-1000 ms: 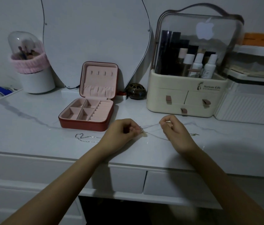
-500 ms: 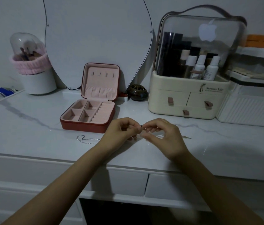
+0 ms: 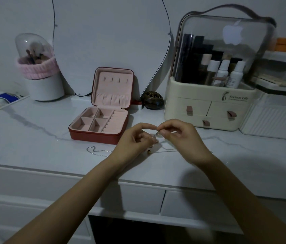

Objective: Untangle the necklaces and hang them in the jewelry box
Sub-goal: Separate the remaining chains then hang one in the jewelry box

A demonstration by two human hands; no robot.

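Working step: I am picking at the knot where the necklaces (image 3: pixel 158 138) are snarled together, so the untangling is under way and nothing is hanging yet.
Left hand (image 3: pixel 135 140): I am curling its fingers round the tangled part, thumb and forefinger pinching at the chain.
Right hand (image 3: pixel 181 138): I am pinching a small bright piece of the chain at the fingertips, right against the left hand's fingertips.
Necklaces, where: I am holding the knot just above the marble tabletop (image 3: pixel 33 138), in front of the jewelry box (image 3: pixel 98 136); one loose silver length (image 3: pixel 94 151) is trailing flat on the top to the left, another thin strand is running right under my right wrist.
Jewelry box: it is standing open, lid upright, hooks in the lid bare.
Next move, as I judge it: I am needing to tease one strand free of the other with small slack pulls, not a hard tug, which could tighten the knot.
Changed since earlier: a second ago I was holding my hands apart with chain stretched between them; now I am bringing them together at the knot.
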